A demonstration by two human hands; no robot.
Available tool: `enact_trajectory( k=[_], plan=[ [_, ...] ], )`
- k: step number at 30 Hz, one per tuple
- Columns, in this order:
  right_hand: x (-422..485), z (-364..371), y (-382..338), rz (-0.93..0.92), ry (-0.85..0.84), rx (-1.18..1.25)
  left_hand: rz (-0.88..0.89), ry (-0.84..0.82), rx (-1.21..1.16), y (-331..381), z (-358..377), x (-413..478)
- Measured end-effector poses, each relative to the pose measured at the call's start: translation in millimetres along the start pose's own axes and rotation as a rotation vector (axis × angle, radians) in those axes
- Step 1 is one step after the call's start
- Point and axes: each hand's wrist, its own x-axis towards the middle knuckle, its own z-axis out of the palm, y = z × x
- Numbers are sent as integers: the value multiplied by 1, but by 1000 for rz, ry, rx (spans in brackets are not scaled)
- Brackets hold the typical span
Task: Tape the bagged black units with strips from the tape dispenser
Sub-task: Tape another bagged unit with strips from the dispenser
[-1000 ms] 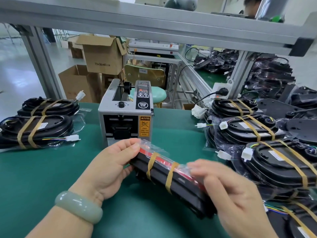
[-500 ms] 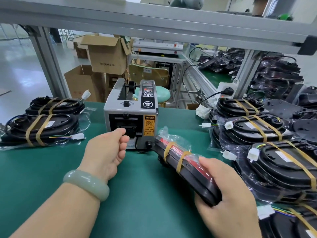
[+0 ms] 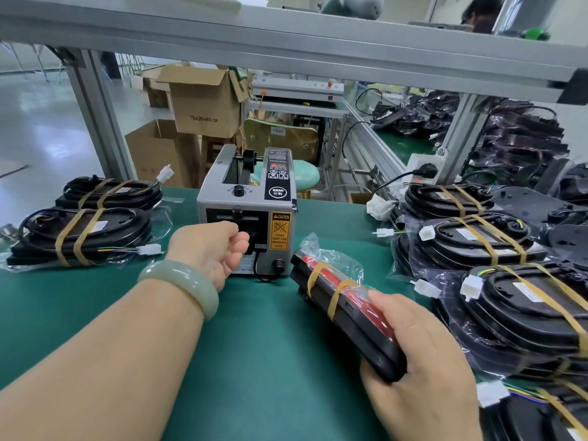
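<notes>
The bagged black unit (image 3: 346, 316) is tilted on its edge over the green table mat (image 3: 254, 361), just to the right of the tape dispenser (image 3: 248, 211), with its far end near the dispenser's front corner. It is wrapped in a clear bag, shows a red face along its top and has two tan tape bands (image 3: 337, 294) round its middle. The right hand (image 3: 423, 377) grips its near end, fingers curled under and the thumb laid along the red face. The left hand (image 3: 210, 249), with a pale green bangle (image 3: 181, 284) on the wrist, is at the dispenser's front outlet with its fingers curled; whether they pinch a strip of tape cannot be told. The dispenser is a grey box with a yellow caution label and a black knob on top, standing at the middle of the mat. On the left lie two taped units (image 3: 82, 237) in bags, one behind the other. On the right, more taped units (image 3: 525, 313) overlap in a pile. Beyond the table's aluminium frame (image 3: 286, 43) stand cardboard boxes (image 3: 203, 103) and a green stool (image 3: 286, 176).
</notes>
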Motion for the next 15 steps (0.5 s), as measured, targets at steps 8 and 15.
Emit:
enact_trajectory(
  k=[8, 15],
  plan=[
    [-2, 0, 0, -3, 9, -6, 30, 128, 21, -3, 7, 10],
    [-6, -3, 2, 14, -25, -11, 69, 114, 30, -3, 3, -3]
  ],
)
